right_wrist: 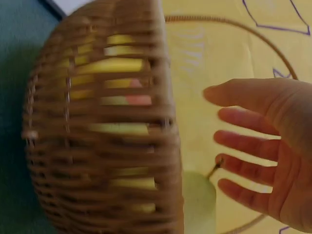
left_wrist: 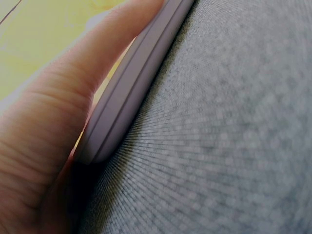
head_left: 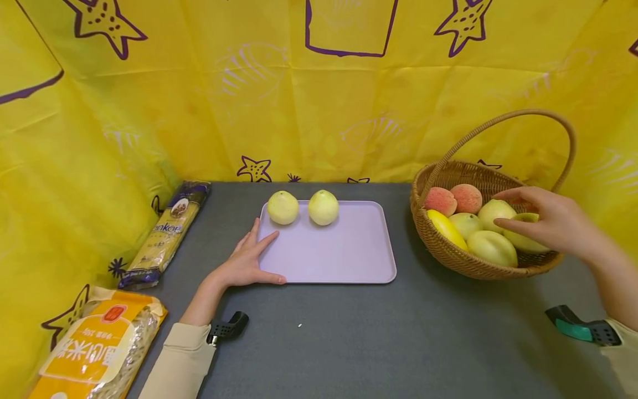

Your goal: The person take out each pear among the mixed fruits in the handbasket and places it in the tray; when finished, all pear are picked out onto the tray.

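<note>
A pale lilac tray [head_left: 329, 244] bears two round, pale yellow-green fruits, the left fruit [head_left: 283, 208] and the right fruit [head_left: 323, 208], side by side along its back edge. My left hand [head_left: 245, 260] rests with spread fingers over the tray's front left corner. Its thumb [left_wrist: 73, 83] lies along the tray's front rim. At the right, a wicker basket [head_left: 448, 252] holds several fruits. My right hand [head_left: 558, 221] hovers over its right side with fingers apart, near a pale green fruit [head_left: 495, 213] and a yellow-green fruit [head_left: 525, 233]. Nothing shows in its grasp in the right wrist view.
Also in the basket are two peaches [head_left: 466, 198] and a long yellow fruit [head_left: 445, 228]. Its tall handle [head_left: 528, 112] arches overhead. A noodle pack [head_left: 169, 233] and an orange-and-clear bag [head_left: 99, 343] lie at the left. Yellow cloth [head_left: 319, 122] hangs behind the grey table.
</note>
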Available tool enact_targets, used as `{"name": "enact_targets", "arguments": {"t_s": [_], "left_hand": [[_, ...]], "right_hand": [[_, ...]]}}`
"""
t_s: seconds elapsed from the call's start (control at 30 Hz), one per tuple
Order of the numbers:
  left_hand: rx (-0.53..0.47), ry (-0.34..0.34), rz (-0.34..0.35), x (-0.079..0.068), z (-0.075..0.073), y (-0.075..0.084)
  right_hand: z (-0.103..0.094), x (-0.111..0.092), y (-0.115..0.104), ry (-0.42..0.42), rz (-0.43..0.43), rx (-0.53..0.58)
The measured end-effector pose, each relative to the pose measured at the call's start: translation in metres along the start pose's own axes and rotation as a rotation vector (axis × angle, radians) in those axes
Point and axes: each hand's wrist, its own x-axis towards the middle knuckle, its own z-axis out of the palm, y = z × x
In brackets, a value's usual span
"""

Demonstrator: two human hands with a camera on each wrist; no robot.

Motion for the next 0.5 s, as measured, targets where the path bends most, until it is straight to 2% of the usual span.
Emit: {"name": "enact_targets", "arguments": {"t_s": [0.1, 0.27, 0.5], "left_hand": [[0.002, -0.001, 0.002, 0.000, 0.000, 0.000], [0.002, 0.004, 0.004, 0.000, 0.000, 0.000], [0.000, 0.000, 0.000, 0.000, 0.001, -0.001]], "right_hand": [[-0.001, 0.000, 0.008, -0.068, 0.017, -0.043], [-0.001, -0.001, 0.020, -0.161, 0.045, -0.054], [0.002, -0.004, 0.040, -0.218, 0.019, -0.106]]}}
